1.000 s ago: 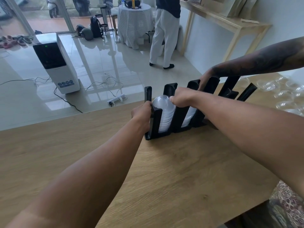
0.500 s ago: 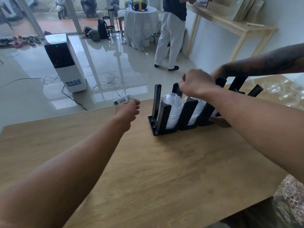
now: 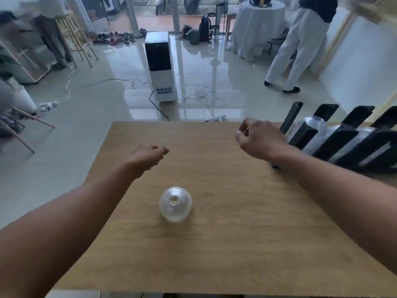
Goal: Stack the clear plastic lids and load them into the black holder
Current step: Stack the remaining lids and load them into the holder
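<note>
Your left hand (image 3: 148, 157) hovers over the left-middle of the tabletop (image 3: 236, 244), fingers curled loosely inward into a soft fist, holding nothing. Your right hand (image 3: 256, 139) hangs over the far right part of the tabletop, fingers curled with thumb and forefinger close together; nothing visible is pinched between them, though motion blur makes the fingertips hard to read. It sits just left of the black holder (image 3: 348, 145) and is not touching it.

The black holder stands at the far right of the tabletop, its upright dividers leaning toward the left. Stacked clear lids (image 3: 309, 127) fill the leftmost slot, their domed end showing between the first two dividers. More clear plastic (image 3: 365, 131) shows in the next slot to the right; how many lids it holds you cannot tell, since the right edge of the view cuts the holder off.

One single clear domed lid (image 3: 175, 204) lies alone on the near-middle of the tabletop, dome up with its small round opening on top. It is well apart from the holder and nearer than both hands, between your two forearms.

Beyond the tabletop, a white floor appliance (image 3: 160, 65) stands on the glossy tiled floor (image 3: 107, 104), with cables trailing from it. A person in white trousers (image 3: 298, 46) stands at far right.
</note>
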`<state>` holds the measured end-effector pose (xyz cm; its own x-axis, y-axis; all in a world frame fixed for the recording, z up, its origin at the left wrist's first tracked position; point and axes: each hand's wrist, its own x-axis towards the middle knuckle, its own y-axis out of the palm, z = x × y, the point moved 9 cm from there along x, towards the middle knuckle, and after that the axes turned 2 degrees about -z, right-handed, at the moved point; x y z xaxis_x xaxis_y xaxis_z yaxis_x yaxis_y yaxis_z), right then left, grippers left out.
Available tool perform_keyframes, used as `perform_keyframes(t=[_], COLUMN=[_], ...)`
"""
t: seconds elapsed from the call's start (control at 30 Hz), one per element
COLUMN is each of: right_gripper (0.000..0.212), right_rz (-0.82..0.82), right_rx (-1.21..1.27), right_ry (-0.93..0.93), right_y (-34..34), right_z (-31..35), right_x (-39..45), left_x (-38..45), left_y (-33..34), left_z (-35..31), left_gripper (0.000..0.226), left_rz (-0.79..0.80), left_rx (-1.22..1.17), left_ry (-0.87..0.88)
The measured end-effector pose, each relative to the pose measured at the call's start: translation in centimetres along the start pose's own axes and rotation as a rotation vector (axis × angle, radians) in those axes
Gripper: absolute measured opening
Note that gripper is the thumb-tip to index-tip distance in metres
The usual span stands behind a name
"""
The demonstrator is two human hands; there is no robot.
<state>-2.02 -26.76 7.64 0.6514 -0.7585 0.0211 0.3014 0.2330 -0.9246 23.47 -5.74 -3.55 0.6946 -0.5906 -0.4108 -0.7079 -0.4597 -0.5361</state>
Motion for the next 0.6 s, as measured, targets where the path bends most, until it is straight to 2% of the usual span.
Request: perform_keyframes(t=[0.2, 0.43, 0.53, 0.6], right_gripper=[0.032, 0.060, 0.049, 0.051], right_rz=[0.283, 0.774, 0.832, 0.822], right_rx=[0.140, 0.755, 0.869, 0.902], right_ry=[0.115, 0.585, 0.650, 0.641], right_y=[10.9, 21.0, 23.1, 23.7], right_z=[2.6, 3.6, 4.3, 4.8], right_x=[-3.2, -10.6, -12.4, -12.6], left_x=[-2.8, -5.5, -5.9, -6.0], left_y=[-0.3, 4.3, 5.5, 5.9], left_z=[8.1, 11.1, 11.7, 12.0], left_gripper=[0.047, 0.048, 0.042, 0.040], left_rz=[0.112, 0.338, 0.394, 0.391], left_rx=[-0.038, -0.209, -0.231, -0.229], left_ry=[-0.164, -0.239, -0.237, -0.247])
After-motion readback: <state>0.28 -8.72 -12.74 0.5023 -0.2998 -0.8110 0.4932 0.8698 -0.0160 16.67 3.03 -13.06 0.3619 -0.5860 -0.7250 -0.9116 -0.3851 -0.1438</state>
